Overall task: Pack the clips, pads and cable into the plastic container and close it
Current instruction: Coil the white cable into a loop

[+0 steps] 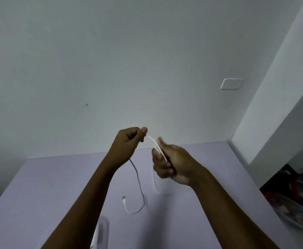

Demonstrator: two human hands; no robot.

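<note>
1. The left hand (129,141) pinches the cable (137,175) between thumb and forefinger. The right hand (172,164), just beside it, curls round 2 folded strands.
2. From the left hand the cable's long run drops to the table (57,186), then hooks back in a loop. Its plug (124,198) points toward the far wall.
3. A faint clear outline under the right hand may be the container (156,184).
4. Risk: if the right grip slackens, the springy folds could open, and the loose tail could snag.

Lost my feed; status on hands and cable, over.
Left hand pinches cable; right hand grips it further along. Plug end trails on table. Not packed yet.
</note>
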